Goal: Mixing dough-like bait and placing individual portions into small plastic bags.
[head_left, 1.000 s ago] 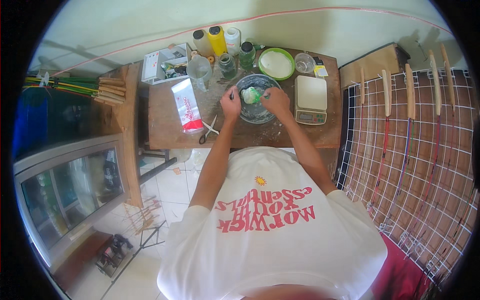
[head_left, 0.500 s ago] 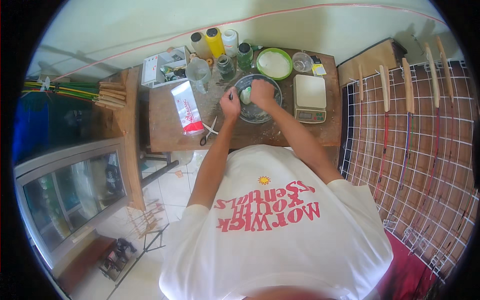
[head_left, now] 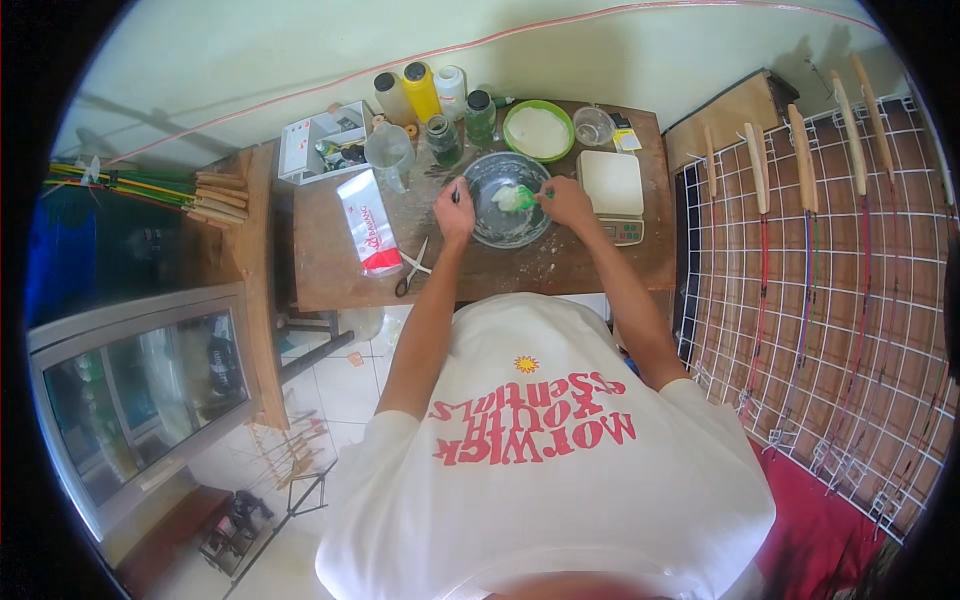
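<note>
A round clear mixing bowl point(head_left: 487, 236) stands on the brown table, its inside smeared with white. My left hand point(head_left: 455, 213) is closed at the bowl's left rim; a small dark spot shows by its fingers, too small to name. My right hand point(head_left: 569, 203) is at the right rim, fingers closed on the end of a green spatula-like tool point(head_left: 526, 197). A white lump point(head_left: 506, 198) lies on or against the tool's far end inside the bowl; whether it is paste or powder I cannot tell.
Right of the bowl is a kitchen scale point(head_left: 611, 185), with a green bowl of white powder point(head_left: 539, 131) behind. Jars and bottles point(head_left: 422, 90) line the back. A clear jug point(head_left: 390, 150), a white-and-red packet point(head_left: 367, 225) and scissors point(head_left: 411, 269) lie left. A wire grid point(head_left: 800, 300) stands right.
My right hand has moved from over the bowl to its right rim, bringing the green tool into view. My left hand has stayed at the left rim. The view has shifted slightly.
</note>
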Demonstrator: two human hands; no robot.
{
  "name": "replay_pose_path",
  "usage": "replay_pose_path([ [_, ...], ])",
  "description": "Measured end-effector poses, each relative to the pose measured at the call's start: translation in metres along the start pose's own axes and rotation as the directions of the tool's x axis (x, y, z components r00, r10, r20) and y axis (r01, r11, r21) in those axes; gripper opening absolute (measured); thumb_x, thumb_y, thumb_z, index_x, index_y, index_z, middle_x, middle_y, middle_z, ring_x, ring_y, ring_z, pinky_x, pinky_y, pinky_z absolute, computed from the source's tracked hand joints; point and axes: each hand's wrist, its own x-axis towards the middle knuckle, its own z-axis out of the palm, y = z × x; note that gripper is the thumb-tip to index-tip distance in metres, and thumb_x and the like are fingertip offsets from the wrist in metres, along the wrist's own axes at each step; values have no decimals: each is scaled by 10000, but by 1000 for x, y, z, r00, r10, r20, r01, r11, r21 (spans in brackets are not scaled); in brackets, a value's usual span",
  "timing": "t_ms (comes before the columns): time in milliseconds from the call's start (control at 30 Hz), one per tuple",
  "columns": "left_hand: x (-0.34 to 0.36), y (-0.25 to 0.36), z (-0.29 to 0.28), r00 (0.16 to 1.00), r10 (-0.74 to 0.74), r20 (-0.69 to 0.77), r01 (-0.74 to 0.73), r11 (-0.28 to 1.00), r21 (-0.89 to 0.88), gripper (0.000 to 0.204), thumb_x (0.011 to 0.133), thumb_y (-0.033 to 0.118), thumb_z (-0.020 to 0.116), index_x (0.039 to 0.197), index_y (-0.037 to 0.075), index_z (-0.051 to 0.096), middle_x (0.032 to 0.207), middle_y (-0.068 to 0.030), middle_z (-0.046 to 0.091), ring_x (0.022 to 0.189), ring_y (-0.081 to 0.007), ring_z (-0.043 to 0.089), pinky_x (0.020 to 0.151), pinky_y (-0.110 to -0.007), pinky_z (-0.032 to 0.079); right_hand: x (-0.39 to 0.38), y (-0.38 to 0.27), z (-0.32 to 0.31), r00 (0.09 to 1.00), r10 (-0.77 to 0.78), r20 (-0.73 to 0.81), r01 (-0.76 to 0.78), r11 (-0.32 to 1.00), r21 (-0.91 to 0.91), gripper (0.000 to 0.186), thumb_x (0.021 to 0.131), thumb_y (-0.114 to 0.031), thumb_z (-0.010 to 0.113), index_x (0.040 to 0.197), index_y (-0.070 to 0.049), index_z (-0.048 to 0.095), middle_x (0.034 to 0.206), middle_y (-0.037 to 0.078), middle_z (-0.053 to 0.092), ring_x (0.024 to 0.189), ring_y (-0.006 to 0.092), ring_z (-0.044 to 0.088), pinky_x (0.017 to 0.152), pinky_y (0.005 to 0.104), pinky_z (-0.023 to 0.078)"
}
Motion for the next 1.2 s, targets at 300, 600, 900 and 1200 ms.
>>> replay_pose_path([
  [300,-2,0,3,1000,-15,5,15,999,39,299,911,210,554,1036,-47,642,886,-198,679,833,-203,639,779,-315,469,-11,-22,-11,999,32,37,-18,941,-338,170,704,-120,624,842,-33,672,872,195,663,820,351,659,697,428,534],
  [600,-2,3,3,1000,-31,0,31,999,18,292,895,234,557,1017,-11,659,912,-257,646,870,-370,642,781,-378,478,14,-52,4,941,-314,128,337,816,-469,152,641,-163,649,743,-55,681,788,171,660,737,343,650,653,431,522],
  [900,-3,2,3,999,-37,8,37,999,20,289,893,236,560,1007,-8,664,906,-250,644,865,-366,637,782,-379,476,5,-20,-15,964,-259,57,265,937,-228,171,670,-227,650,793,-117,694,806,137,668,794,323,639,729,427,505],
  [1200,0,-5,4,999,-33,18,32,998,54,289,891,237,562,1003,-9,665,921,-251,645,878,-375,632,798,-387,471,-19,-26,-4,957,-266,114,283,944,-167,192,711,-255,637,831,-121,704,791,141,666,792,331,635,727,434,506],
])
